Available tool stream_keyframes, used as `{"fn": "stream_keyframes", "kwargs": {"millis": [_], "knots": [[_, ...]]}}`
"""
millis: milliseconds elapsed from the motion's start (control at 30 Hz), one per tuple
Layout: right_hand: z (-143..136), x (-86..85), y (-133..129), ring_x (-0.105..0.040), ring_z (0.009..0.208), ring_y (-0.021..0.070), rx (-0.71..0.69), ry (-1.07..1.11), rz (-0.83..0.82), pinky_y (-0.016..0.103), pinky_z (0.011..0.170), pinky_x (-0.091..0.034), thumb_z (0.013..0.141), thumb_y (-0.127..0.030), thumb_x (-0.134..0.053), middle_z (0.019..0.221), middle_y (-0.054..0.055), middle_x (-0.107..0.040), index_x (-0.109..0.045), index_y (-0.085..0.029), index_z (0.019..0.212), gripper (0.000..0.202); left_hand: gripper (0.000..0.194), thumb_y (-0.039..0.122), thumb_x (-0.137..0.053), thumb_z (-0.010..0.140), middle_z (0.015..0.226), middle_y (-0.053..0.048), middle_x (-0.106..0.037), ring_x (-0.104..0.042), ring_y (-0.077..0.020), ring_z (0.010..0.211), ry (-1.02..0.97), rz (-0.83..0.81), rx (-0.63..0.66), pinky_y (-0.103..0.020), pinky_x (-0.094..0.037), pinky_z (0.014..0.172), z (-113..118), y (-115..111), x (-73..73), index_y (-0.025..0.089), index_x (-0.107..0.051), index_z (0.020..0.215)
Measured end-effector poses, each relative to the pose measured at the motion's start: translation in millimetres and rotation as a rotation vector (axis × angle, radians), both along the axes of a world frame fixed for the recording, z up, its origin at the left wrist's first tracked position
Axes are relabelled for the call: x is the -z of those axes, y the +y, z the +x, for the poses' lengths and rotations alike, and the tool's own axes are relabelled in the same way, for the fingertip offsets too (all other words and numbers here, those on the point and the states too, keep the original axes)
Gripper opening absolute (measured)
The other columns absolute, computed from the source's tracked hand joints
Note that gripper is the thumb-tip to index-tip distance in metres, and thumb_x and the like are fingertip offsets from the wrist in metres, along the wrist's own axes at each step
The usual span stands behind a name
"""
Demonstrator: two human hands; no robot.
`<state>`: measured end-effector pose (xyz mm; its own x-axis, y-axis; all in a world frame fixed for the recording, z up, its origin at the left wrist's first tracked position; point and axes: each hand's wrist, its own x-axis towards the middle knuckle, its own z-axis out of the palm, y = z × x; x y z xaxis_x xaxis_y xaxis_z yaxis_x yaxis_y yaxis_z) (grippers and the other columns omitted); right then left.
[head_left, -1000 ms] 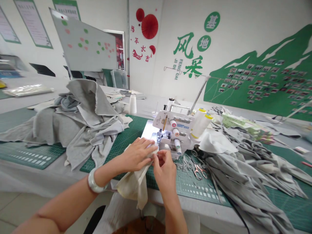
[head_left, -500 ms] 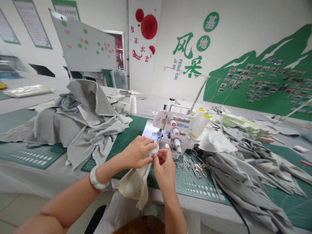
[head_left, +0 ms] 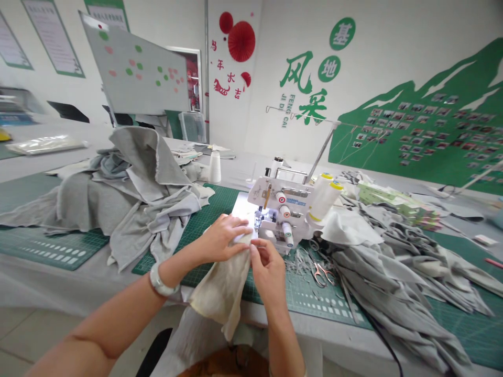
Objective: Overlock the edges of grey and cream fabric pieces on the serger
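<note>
A white sewing machine (head_left: pixel 279 207) with a lit needle area stands on a green cutting mat (head_left: pixel 220 201). Cream fabric (head_left: pixel 220 290) runs from the machine's needle area down over the table's front edge. My left hand (head_left: pixel 226 238) lies on this fabric left of the needle, fingers spread and pointing at the machine. Just in front of the needle, my right hand (head_left: pixel 267 262) pinches the fabric's right edge between thumb and fingers. The two hands are close together, with the left thumb near the right fingertips.
Grey fabric heaps lie at the left (head_left: pixel 145 193) and right (head_left: pixel 377 262). Orange-handled scissors (head_left: pixel 322 275) and thread scraps (head_left: pixel 301 262) are right of my right hand. A white thread cone (head_left: pixel 214 167) stands behind, and yellow-topped cones (head_left: pixel 326 199) stand beside the machine.
My left hand has shifted slightly left and lies flatter. More cream fabric shows between it and the needle. My right hand's fingers have closed more tightly at the fabric edge.
</note>
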<state>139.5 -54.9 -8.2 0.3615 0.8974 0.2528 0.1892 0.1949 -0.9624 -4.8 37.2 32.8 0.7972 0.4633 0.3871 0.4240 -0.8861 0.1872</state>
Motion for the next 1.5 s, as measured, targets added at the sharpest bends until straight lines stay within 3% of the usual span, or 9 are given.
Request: {"fn": "stream_keyframes", "kwargs": {"millis": [267, 600, 700, 800, 900, 1167, 1500], "knots": [[-3.8, -1.7, -0.9, -0.046, 0.052, 0.0097, 0.001, 0.011, -0.031, 0.021, 0.051, -0.036, 0.08, -0.039, -0.064, 0.057, -0.005, -0.053, -0.056, -0.017, 0.069, 0.025, 0.035, 0.038, -0.048, 0.094, 0.13, -0.011, -0.057, -0.051, -0.0259, 0.121, 0.005, 0.019, -0.012, -0.041, -0.038, 0.098, 0.8, 4.3, 1.5, 0.019, -0.059, 0.122], [-12.8, 1.7, -0.7, -0.054, 0.056, 0.0122, -0.01, -0.008, -0.028, 0.021, 0.052, -0.04, 0.078, -0.026, -0.057, 0.063, -0.001, -0.062, -0.06, -0.017, 0.076, 0.009, 0.03, 0.022, -0.042, 0.095, 0.128, -0.012, -0.057, -0.049, -0.0252, 0.123, 0.08, 0.079, -0.08, -0.042, -0.04, 0.101, 7.8, 18.0, -3.4, 0.016, -0.06, 0.118], [-15.9, 3.7, 0.4, -0.056, 0.058, 0.0127, -0.009, -0.027, -0.02, 0.021, 0.053, -0.041, 0.075, -0.02, -0.053, 0.065, 0.0, -0.063, -0.059, -0.017, 0.076, 0.007, 0.028, 0.021, -0.041, 0.095, 0.124, -0.012, -0.059, -0.05, -0.0255, 0.12, 0.009, 0.11, -0.135, -0.044, -0.039, 0.101, 12.4, 12.6, -5.4, 0.015, -0.061, 0.113], [-16.5, 4.3, 1.4, -0.054, 0.057, 0.0118, -0.003, -0.045, -0.007, 0.021, 0.054, -0.041, 0.073, -0.017, -0.049, 0.065, -0.002, -0.06, -0.057, -0.018, 0.073, 0.009, 0.028, 0.023, -0.04, 0.095, 0.113, -0.01, -0.064, -0.057, -0.022, 0.108, -0.036, 0.049, -0.098, -0.039, -0.043, 0.095, 17.9, 3.3, -2.9, 0.015, -0.063, 0.109], [-15.0, 4.9, 1.3, -0.049, 0.054, 0.0107, 0.007, -0.063, -0.001, 0.021, 0.053, -0.038, 0.071, -0.015, -0.047, 0.063, -0.003, -0.058, -0.058, -0.018, 0.072, 0.011, 0.027, 0.024, -0.043, 0.094, 0.115, -0.01, -0.063, -0.057, -0.0221, 0.109, -0.067, 0.025, -0.085, -0.039, -0.045, 0.095, 20.6, -2.9, 3.5, 0.016, -0.063, 0.11], [-15.8, 7.8, -2.9, -0.046, 0.053, 0.0103, 0.021, -0.02, -0.05, 0.02, 0.05, -0.035, 0.07, -0.017, -0.049, 0.059, -0.005, -0.053, -0.058, -0.018, 0.074, 0.01, 0.035, 0.031, -0.05, 0.092, 0.125, -0.013, -0.06, -0.053, -0.0248, 0.119, -0.082, 0.025, -0.111, -0.042, -0.041, 0.103, 17.8, -2.4, 9.3, 0.012, -0.058, 0.12], [-15.5, 7.9, -7.2, -0.048, 0.051, 0.0109, 0.088, -0.04, -0.059, 0.021, 0.05, -0.036, 0.076, -0.026, -0.056, 0.058, -0.004, -0.054, -0.06, -0.017, 0.077, 0.009, 0.038, 0.037, -0.048, 0.092, 0.129, -0.012, -0.058, -0.049, -0.0249, 0.124, -0.066, 0.054, -0.097, -0.042, -0.038, 0.105, 18.3, 8.1, 10.5, 0.016, -0.056, 0.122]]}}
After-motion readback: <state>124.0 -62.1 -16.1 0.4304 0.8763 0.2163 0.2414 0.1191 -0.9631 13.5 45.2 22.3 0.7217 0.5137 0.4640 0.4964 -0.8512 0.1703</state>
